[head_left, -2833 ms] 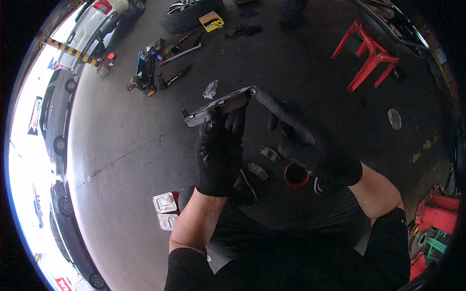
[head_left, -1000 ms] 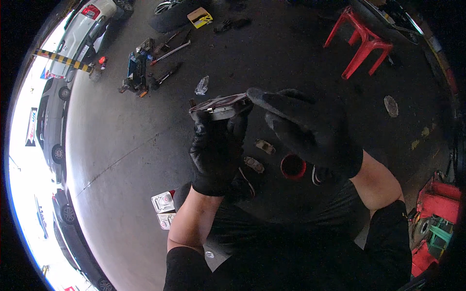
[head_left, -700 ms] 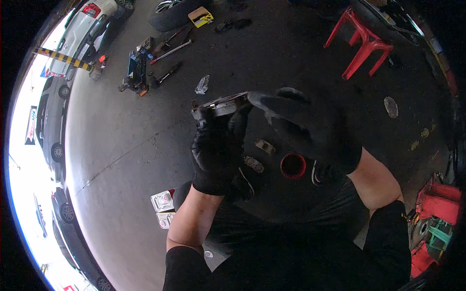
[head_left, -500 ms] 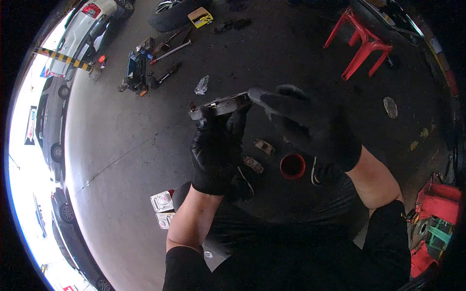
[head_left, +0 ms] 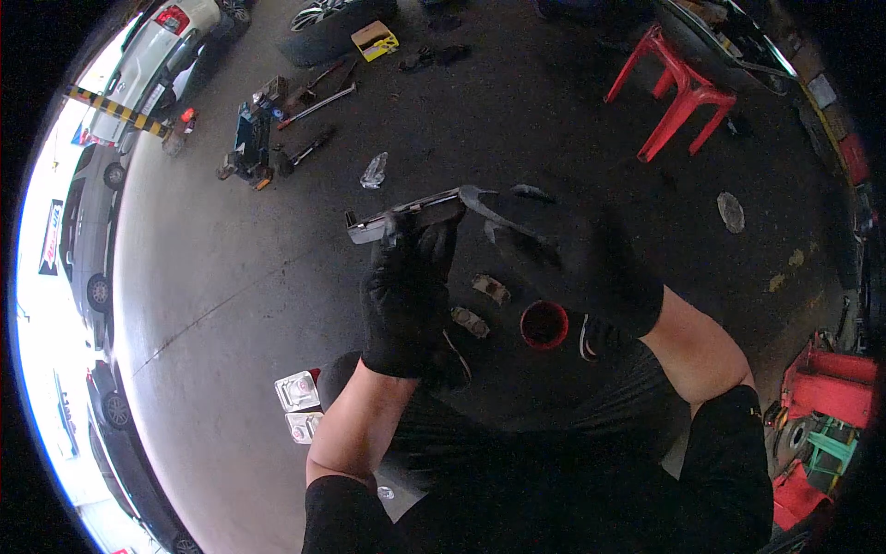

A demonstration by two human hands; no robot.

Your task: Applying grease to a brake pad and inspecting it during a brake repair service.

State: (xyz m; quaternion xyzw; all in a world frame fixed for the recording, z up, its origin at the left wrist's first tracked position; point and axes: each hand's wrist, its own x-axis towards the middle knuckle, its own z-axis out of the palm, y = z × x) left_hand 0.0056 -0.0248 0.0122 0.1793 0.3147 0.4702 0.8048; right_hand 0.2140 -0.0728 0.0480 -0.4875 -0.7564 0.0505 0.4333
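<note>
The left hand [head_left: 403, 300] is pinching a metal plate [head_left: 428, 211], just slightly turned, suggesting continued handling, while the fingers of the right hand [head_left: 577, 249] are meeting its right end, their grip unclear, above two pads [head_left: 470, 322] lying on the floor [head_left: 231, 268].

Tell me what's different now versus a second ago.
The flat metal part in the left hand tipped from showing its upper face to nearly edge-on. No new grasp or release is visible. The right hand stays at the part's right end; the two floor pads, red cup and red stool look unmoved, apart from slight camera drift.
</note>
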